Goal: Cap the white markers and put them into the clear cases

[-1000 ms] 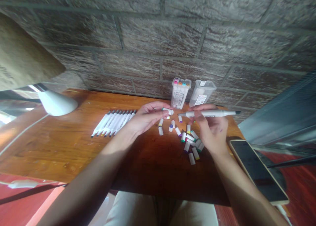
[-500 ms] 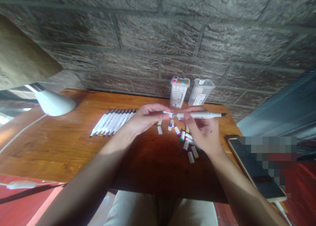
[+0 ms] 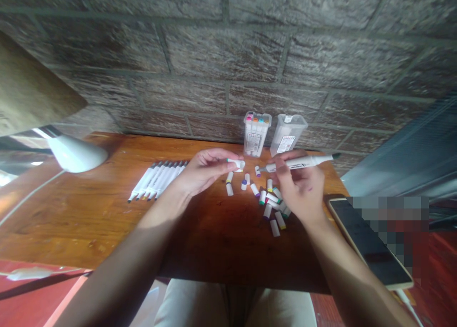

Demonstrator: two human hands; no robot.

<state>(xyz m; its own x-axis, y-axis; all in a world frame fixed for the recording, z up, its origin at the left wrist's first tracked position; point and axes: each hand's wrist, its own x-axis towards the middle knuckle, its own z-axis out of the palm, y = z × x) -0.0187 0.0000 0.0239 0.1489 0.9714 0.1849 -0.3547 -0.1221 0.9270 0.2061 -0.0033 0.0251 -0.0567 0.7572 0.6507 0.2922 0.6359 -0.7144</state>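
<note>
Between thumb and fingers, my left hand (image 3: 205, 172) pinches a white marker cap (image 3: 235, 164) with a green end, its hollow side turned right. My right hand (image 3: 302, 184) grips a white marker (image 3: 300, 163) lying nearly level, a dark green tip at its right end and a narrower bare tip at its left. The cap and the marker are apart. Below the hands, several loose marker caps (image 3: 274, 228) with purple, yellow and green ends lie scattered. To the left, a row of uncapped white markers (image 3: 152, 179) lies side by side, partly behind my left hand.
Against the stone wall (image 3: 228, 55) stand a clear case (image 3: 253, 141) holding markers and another clear case (image 3: 290, 132). A lamp (image 3: 76, 151) is at the left of the wooden table (image 3: 107, 227). A smartphone (image 3: 367, 241) with a cable lies at the right edge.
The green-ended cap has come off the marker's left end. My right hand has drawn the marker right and tilted it slightly, while my left hand keeps the cap.
</note>
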